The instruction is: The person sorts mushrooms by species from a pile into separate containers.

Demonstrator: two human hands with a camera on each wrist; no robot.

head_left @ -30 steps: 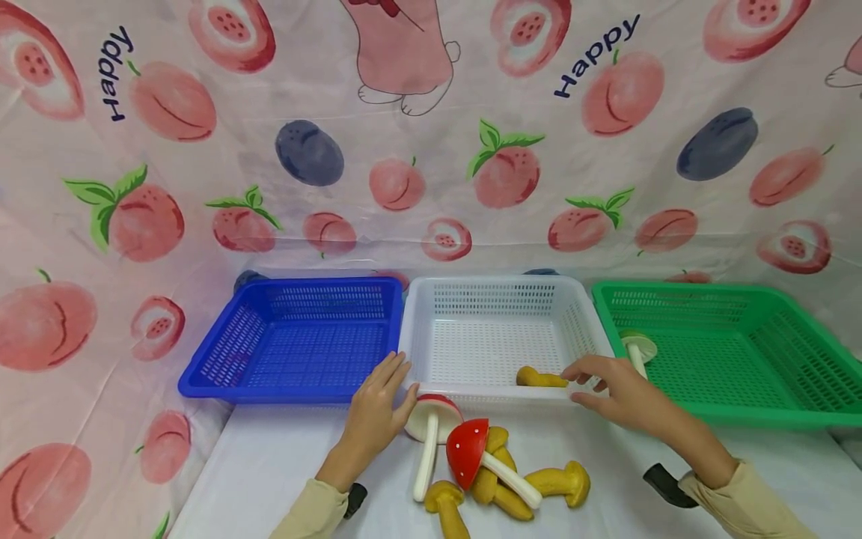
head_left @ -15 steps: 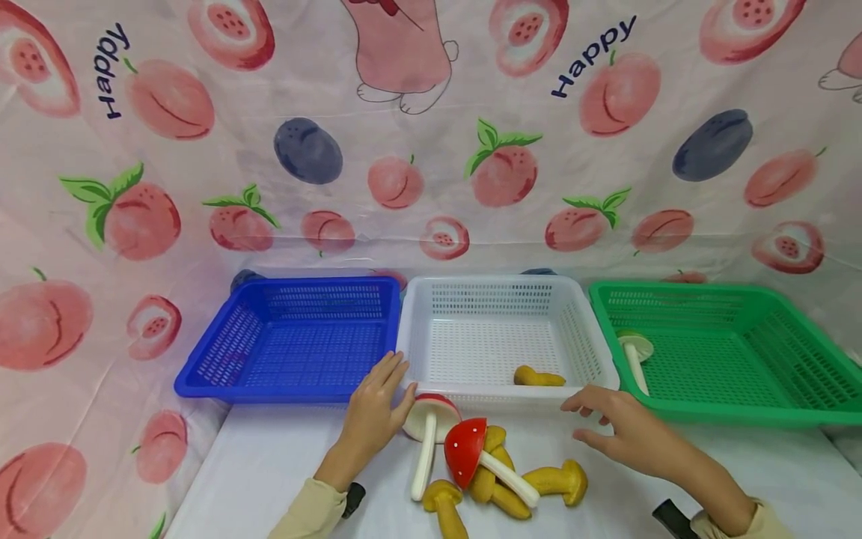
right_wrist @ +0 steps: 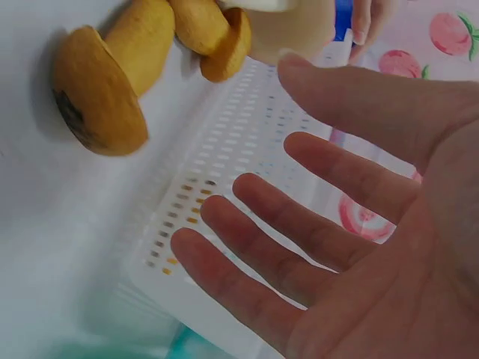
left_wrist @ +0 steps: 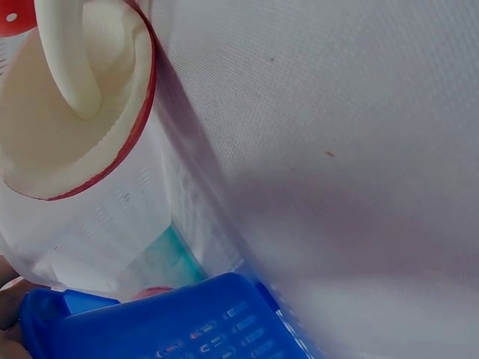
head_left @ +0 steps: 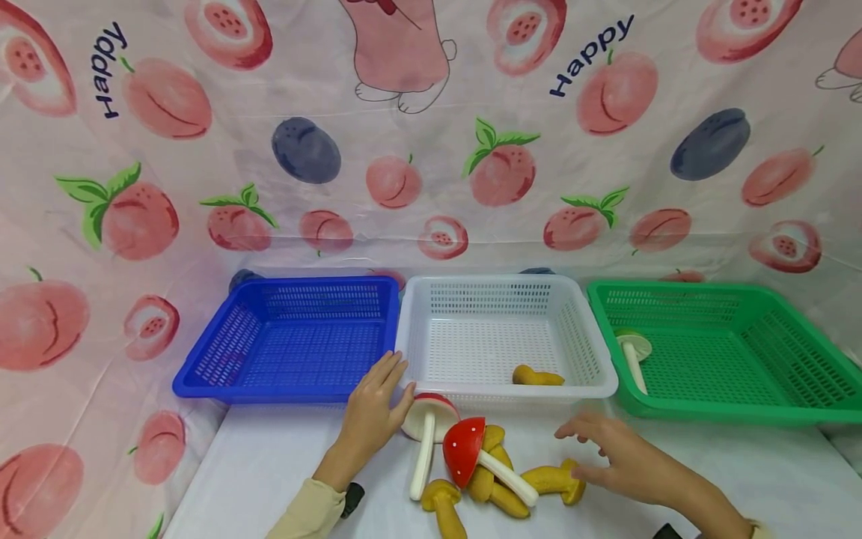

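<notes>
My left hand [head_left: 372,404] rests with straight fingers at the corner where the blue basket [head_left: 269,394] meets the white basket [head_left: 498,391]. Close beside its thumb lies a toy mushroom with a red-rimmed cap [head_left: 423,449], its pale underside toward me. My right hand [head_left: 622,453], fingers spread and holding nothing, hovers over the cloth by a yellow mushroom [head_left: 548,479]. In the right wrist view that yellow mushroom [right_wrist: 101,90] lies beyond the thumb. A red-capped mushroom with white dots [head_left: 465,449] lies across other yellow mushrooms [head_left: 508,500], partly covering them. Another yellow mushroom [head_left: 444,509] lies nearest me.
One yellow mushroom [head_left: 536,376] lies inside the white basket's front. In the green basket [head_left: 741,414], at the right, a pale mushroom [head_left: 634,359] leans by the left wall. A fruit-printed cloth [head_left: 431,150] hangs behind the three baskets.
My right hand has drawn back from the white basket's front rim, down toward the rightmost yellow mushroom on the cloth. The left hand has stayed in place.
</notes>
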